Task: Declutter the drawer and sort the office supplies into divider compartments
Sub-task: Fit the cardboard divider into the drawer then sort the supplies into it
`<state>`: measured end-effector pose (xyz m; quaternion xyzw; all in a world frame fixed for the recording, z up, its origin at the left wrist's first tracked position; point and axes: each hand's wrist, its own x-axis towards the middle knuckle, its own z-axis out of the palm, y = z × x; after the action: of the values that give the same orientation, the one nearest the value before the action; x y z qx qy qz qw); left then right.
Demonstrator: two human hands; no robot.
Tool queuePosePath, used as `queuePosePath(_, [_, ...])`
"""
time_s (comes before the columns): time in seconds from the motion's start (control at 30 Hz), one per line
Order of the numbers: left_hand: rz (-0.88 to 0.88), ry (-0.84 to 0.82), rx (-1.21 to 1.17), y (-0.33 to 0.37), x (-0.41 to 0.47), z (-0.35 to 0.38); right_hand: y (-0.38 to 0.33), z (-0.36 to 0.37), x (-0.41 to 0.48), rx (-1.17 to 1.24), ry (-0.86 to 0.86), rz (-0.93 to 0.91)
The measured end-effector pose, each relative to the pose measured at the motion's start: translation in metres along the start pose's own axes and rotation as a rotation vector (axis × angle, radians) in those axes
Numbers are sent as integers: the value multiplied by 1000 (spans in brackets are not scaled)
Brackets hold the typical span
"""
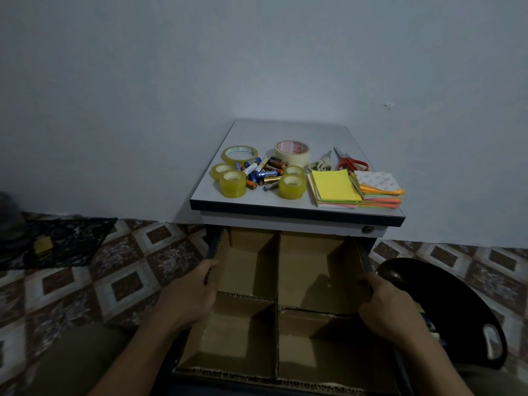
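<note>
Between the fingers [211, 265]: open drawer [212, 247], brown corrugated cardboard divider [277, 270], four compartments. Left hand [188, 298] and right hand [384, 308] clench its side walls. Beyond the fingertips, masking tape [292, 152] has red print, unreadable.

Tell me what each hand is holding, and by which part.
The left hand grips the cardboard divider by its left wall, the right hand by its right wall, fingers curled over the top edges near the cross partition.
</note>
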<state>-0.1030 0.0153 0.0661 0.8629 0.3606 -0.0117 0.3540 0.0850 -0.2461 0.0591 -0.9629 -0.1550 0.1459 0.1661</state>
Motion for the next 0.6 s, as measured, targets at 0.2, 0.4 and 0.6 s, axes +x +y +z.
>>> queuePosePath(0.2, [14,6,-38,4,-12,4,5,0,-3,-16,-25,4])
queuePosePath(0.4, [9,-26,-57,7,-8,3,0,-3,-10,-18,-27,-8])
queuePosePath(0.6, [109,411,-167,22,-7,-17,-29,-43,-22,66,199,-229])
